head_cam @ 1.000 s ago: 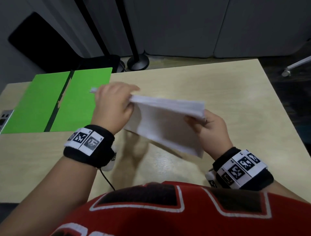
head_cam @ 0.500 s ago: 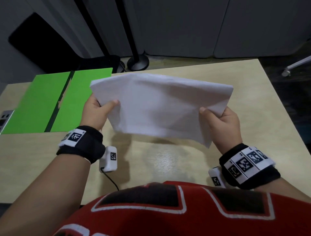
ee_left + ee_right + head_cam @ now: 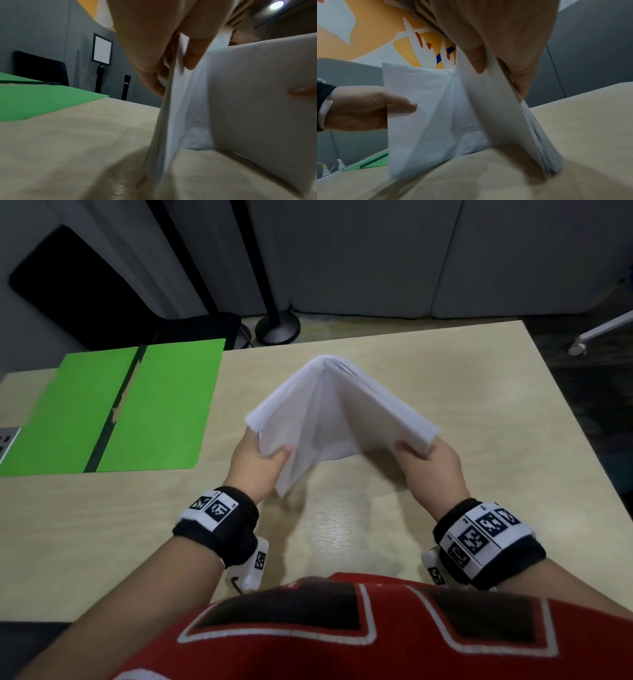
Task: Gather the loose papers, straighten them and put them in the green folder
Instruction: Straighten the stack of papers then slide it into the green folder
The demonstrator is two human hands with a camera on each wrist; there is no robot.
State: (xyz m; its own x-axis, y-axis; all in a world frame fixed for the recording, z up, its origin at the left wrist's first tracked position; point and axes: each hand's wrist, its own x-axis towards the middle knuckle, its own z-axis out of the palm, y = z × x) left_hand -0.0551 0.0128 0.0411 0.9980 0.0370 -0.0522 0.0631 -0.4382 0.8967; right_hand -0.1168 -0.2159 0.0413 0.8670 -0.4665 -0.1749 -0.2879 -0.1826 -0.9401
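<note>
**On the table edge: squaring the sheaf**

At the six o'clock edge of the head view sits the person's red-and-black shirt, with a marker-printed wristband on each forearm above it. Beyond these, near the middle of the pale wooden table, the left hand and the right hand grip opposite ends of the stack of white papers. Each thumb presses the near face while the fingers curl behind, so both hands are clamped on the sheets. The stack stands on its lower edge and is bowed away from the person into a peak pointing to twelve o'clock. In the right wrist view the lower edges meet the tabletop; motion blur there leaves it uncertain whether every sheet is seated. The step in hand appears to be the straightening: the sheets are gathered and being tapped level. The green folder lies open and flat at about ten o'clock from the stack, well apart from it, with nothing on either leaf. The next move probably calls for flattening the bow, keeping both grips firm so no sheet slides, then carrying the stack leftward onto a leaf and closing the cover. Past the far edge, at twelve o'clock, stand a black pole base and grey partitions.
</note>
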